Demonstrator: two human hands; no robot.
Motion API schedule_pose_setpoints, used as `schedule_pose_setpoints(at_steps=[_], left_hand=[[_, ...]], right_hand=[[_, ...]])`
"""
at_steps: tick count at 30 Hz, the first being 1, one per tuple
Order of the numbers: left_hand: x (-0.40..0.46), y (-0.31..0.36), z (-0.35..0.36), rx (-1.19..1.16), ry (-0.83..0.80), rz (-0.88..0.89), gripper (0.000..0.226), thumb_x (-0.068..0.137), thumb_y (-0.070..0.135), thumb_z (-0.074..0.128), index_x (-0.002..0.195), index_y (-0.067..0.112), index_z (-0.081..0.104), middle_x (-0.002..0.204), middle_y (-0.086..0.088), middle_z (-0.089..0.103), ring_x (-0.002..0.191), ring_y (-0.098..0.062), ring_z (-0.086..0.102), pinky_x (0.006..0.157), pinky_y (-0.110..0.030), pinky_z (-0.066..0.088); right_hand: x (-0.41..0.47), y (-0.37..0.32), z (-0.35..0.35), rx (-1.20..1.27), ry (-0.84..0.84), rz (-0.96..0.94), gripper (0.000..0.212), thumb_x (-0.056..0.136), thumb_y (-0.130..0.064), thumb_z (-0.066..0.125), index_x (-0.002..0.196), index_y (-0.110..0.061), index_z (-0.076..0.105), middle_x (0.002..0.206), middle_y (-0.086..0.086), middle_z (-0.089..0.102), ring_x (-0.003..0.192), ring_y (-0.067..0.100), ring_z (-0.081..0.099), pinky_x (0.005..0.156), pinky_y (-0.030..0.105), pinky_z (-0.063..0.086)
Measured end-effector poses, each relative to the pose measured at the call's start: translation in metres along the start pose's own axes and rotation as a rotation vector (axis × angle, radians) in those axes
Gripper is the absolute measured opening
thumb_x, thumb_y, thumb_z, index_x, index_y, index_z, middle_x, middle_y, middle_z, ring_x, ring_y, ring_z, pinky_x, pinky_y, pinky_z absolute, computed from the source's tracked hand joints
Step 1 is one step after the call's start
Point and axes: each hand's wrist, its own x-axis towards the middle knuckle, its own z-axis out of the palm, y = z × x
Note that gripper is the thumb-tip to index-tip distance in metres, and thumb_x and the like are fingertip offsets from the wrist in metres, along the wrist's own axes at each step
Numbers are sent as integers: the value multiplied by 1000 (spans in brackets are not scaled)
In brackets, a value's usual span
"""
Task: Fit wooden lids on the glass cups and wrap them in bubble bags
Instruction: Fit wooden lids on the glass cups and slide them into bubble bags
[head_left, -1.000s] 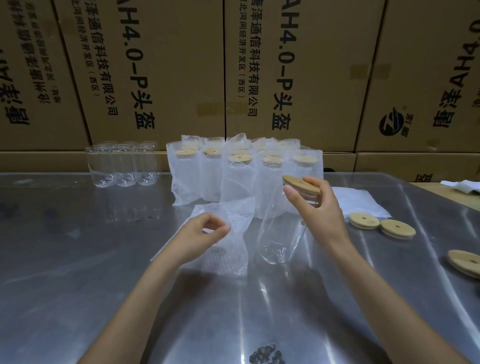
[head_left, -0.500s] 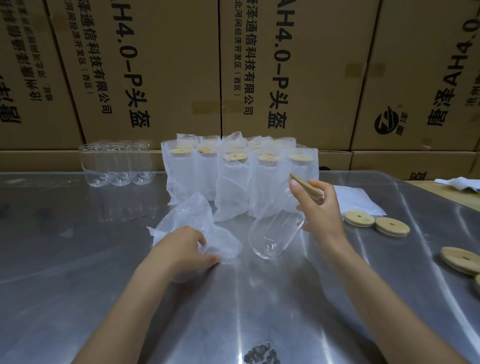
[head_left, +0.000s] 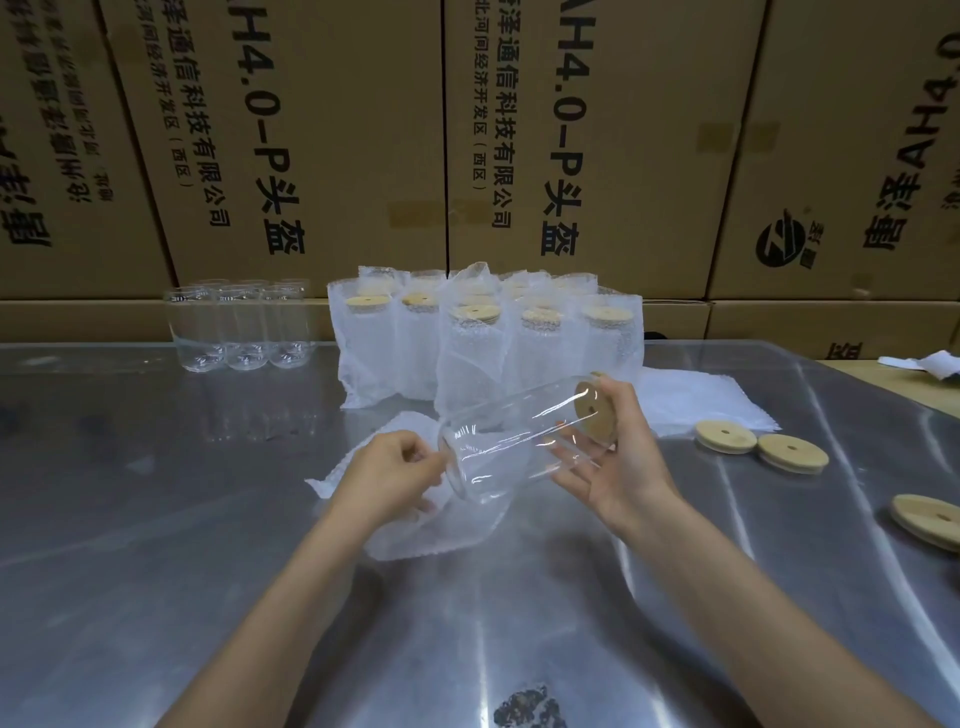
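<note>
Glass cup (head_left: 511, 449), lidded, lies nearly level in the right hand (head_left: 618, 467), base aimed left at the bubble bag (head_left: 441, 525) whose mouth the left hand (head_left: 389, 473) pinches above the surface (head_left: 156, 519).

Both forearms bare — hands (head_left: 395, 470) ungloved, ringless.

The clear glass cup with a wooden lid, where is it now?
Head view, centre: the clear glass cup lies tilted in the right hand, its base at the left hand, above the bubble bag.

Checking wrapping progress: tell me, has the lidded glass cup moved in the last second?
Yes. The lidded glass cup tipped from upright to lying sideways, its base swinging left toward the bubble bag.
</note>
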Motion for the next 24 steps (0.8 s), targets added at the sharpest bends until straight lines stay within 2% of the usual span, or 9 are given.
schedule_pose_setpoints(at_steps=[3,5,7,10,12,14,17,21,24], left_hand=[[2,1,-2,-171,62,-11,17,85,16,63,70,10,57,74,-4,65,57,-21,69,47,-23,42],[2,2,-2,-213,132,21,21,84,18,65,65,13,58,67,0,58,57,-20,63,53,-26,43],[1,5,-2,-182,220,96,23,83,22,67,63,16,58,61,5,53,59,-19,55,61,-31,45],[-4,10,1,-155,334,236,22,84,26,67,64,21,57,61,11,54,54,-6,48,59,-28,40],[-11,13,7,-62,382,332,21,83,30,67,66,25,58,62,14,57,53,-3,48,56,-23,38],[-19,17,15,42,407,429,21,83,35,67,66,28,56,62,14,58,54,-5,49,54,-25,39],[-27,22,26,105,400,572,21,83,44,64,69,30,56,63,15,57,53,-6,49,54,-29,44],[-37,27,33,96,217,751,22,81,55,57,84,34,63,77,17,62,64,-6,57,59,-24,47],[-35,29,28,51,263,819,26,86,48,53,94,26,66,86,16,63,78,-5,60,71,-20,49]], right_hand=[[0,3,0,17,50,-42,21,81,-51,65,85,-31,66,97,-1,64,87,17,70,61,31,53],[-1,4,2,1,71,-65,29,83,-52,63,99,-29,66,102,-3,62,92,16,68,62,31,52],[-1,6,3,-7,91,-81,42,83,-52,65,114,-25,62,99,-5,60,92,16,68,62,30,53],[-2,12,6,-11,109,-91,44,82,-49,68,113,-18,61,85,-7,58,100,22,68,72,31,57],[-3,18,10,-44,101,-86,53,82,-49,68,120,-14,58,89,-6,58,102,20,67,81,33,56],[-3,26,14,-72,80,-80,57,82,-51,66,125,-15,55,100,-5,59,102,17,66,79,31,54],[-4,35,18,-83,43,-70,56,85,-52,62,127,-16,53,108,-2,56,101,17,65,70,29,51],[-2,39,18,-110,8,-35,48,88,-51,53,121,-16,55,101,1,59,87,16,63,64,28,47],[0,36,16,-72,-26,-17,38,89,-43,48,107,-14,66,96,8,65,81,21,63,72,35,52]])
